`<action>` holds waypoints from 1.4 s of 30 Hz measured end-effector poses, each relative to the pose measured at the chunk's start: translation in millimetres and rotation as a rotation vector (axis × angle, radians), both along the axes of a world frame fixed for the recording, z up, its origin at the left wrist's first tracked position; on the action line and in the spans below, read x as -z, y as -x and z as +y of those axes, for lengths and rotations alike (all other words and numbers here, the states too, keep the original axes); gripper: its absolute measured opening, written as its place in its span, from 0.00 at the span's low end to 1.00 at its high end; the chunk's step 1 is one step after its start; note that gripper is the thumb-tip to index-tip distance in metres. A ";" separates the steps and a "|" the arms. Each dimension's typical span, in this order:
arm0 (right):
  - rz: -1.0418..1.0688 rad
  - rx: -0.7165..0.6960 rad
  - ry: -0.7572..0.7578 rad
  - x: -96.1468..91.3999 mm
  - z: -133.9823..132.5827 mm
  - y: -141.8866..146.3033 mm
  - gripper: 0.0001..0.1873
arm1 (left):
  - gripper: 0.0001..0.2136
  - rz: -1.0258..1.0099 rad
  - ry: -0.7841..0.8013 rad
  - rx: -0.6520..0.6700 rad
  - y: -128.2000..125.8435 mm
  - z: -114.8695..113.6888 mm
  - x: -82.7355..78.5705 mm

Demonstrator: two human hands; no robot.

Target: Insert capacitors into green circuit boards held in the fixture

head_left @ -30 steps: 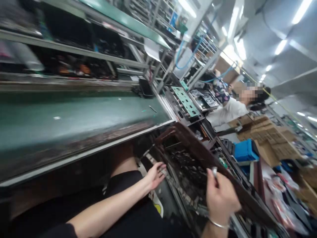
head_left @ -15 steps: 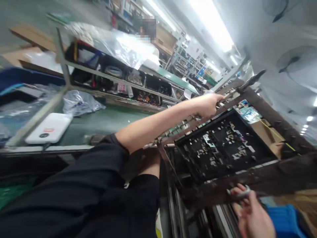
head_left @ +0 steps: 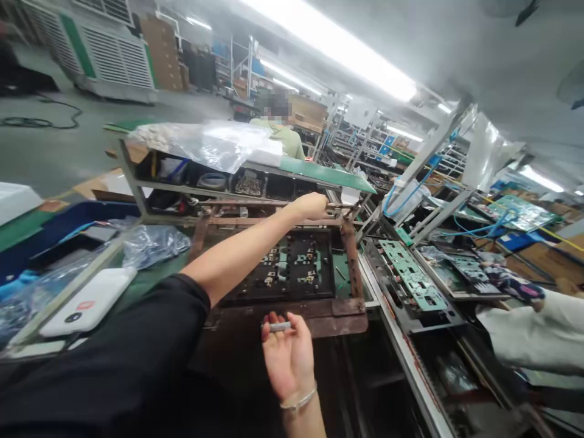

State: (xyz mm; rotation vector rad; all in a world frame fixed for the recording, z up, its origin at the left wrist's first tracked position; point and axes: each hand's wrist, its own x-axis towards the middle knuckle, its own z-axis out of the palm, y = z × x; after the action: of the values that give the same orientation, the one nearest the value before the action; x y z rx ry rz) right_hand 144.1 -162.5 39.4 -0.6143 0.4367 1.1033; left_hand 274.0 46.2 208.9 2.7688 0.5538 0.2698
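Note:
A rusty brown metal frame [head_left: 337, 316] lies flat on the green belt [head_left: 155, 277], with a black board of small parts [head_left: 292, 267] inside it. My left hand [head_left: 312, 205] reaches across and is closed on the frame's far bar. My right hand [head_left: 288, 356] is at the frame's near edge, palm up, its fingers curled round a small silver cylinder [head_left: 279, 326]. A thin bracelet sits on that wrist.
A white flat device [head_left: 89, 301] and crumpled plastic bags [head_left: 150, 243] lie left on the belt. Shelves with bins [head_left: 214, 182] stand behind it. Green circuit boards in carriers [head_left: 410, 280] sit right. A co-worker's sleeve [head_left: 533, 331] is at far right; another person stands behind the shelves.
The frame with the black board came up from below the bench and now lies flat on the belt. My left hand stays on its far bar; my right hand keeps the silver piece.

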 end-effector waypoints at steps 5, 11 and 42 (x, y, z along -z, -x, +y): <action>0.125 -0.017 0.097 9.9 34.2 -14.7 0.04 | 0.11 0.117 0.074 -0.103 -38.5 60.3 72.6; 0.169 -0.065 0.142 22.7 58.8 -32.1 0.05 | 0.11 0.201 0.170 -0.148 -69.9 97.4 134.7; -1.283 -0.178 -0.166 120.8 -53.5 -126.9 0.15 | 0.21 -0.058 1.030 0.262 312.2 -207.4 259.1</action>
State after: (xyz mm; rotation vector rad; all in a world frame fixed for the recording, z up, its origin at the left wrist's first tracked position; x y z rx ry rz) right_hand 271.0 -216.0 -81.4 -1.0762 -0.8185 0.6994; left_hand -38.2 -161.2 -50.2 1.7879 0.2011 -0.0143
